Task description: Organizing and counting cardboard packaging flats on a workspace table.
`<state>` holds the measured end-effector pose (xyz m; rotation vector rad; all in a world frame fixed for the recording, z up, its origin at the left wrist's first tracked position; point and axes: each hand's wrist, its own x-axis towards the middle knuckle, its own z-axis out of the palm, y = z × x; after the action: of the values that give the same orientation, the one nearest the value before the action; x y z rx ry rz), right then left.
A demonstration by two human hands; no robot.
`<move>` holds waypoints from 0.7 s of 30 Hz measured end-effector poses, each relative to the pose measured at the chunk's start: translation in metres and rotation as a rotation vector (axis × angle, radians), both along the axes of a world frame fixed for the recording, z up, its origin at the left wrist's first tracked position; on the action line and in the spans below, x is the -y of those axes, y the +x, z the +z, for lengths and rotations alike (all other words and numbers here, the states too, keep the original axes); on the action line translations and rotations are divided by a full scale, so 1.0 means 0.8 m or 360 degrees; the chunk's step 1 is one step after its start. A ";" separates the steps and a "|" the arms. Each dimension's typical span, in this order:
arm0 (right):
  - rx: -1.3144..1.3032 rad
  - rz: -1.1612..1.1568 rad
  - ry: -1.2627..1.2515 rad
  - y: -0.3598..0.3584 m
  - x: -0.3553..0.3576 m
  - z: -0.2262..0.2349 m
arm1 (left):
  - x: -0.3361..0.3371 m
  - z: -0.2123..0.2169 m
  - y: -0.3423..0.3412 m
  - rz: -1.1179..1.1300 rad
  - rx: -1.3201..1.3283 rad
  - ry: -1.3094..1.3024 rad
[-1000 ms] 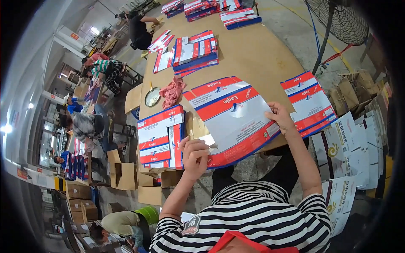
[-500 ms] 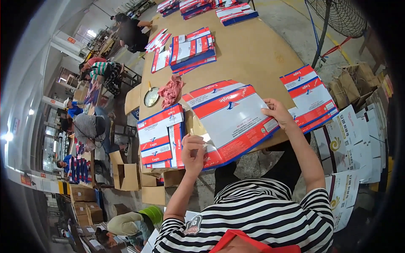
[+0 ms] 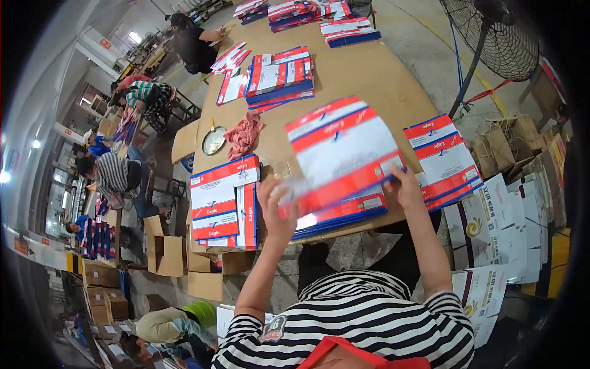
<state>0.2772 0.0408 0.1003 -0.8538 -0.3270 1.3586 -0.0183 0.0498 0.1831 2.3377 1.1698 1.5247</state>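
Sheet (image 3: 344, 144) tilts above the stack (image 3: 351, 213) on the table (image 3: 393, 92), bands rising rightward, long axis unclear. Since earlier it has lifted, baring more stack. Red, white and blue, slightly blurred. Right hand (image 3: 407, 187) pinches its near-right corner; left hand (image 3: 276, 206), near-left, is too blurred to tell.

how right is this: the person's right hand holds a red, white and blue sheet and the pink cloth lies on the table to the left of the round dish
One thing is wrong: the pink cloth lies to the right of the round dish on the table, as the head view shows. The right hand does hold the red, white and blue sheet.
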 end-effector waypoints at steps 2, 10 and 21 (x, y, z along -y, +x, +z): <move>-0.0015 -0.0036 0.0053 -0.010 -0.053 0.008 | -0.003 0.011 0.001 0.0134 0.0095 0.0110; 0.0093 -0.0065 -0.0101 -0.037 -0.238 -0.072 | -0.006 -0.153 -0.019 0.0130 -0.0373 -0.0739; 0.0870 -0.0159 -0.0635 0.002 -0.211 -0.133 | -0.020 -0.213 -0.035 0.0315 -0.0810 -0.0820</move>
<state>0.2789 0.2098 -0.0060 -1.5605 -0.4320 1.0933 -0.0466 0.0655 0.0126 2.3331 1.6948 0.5452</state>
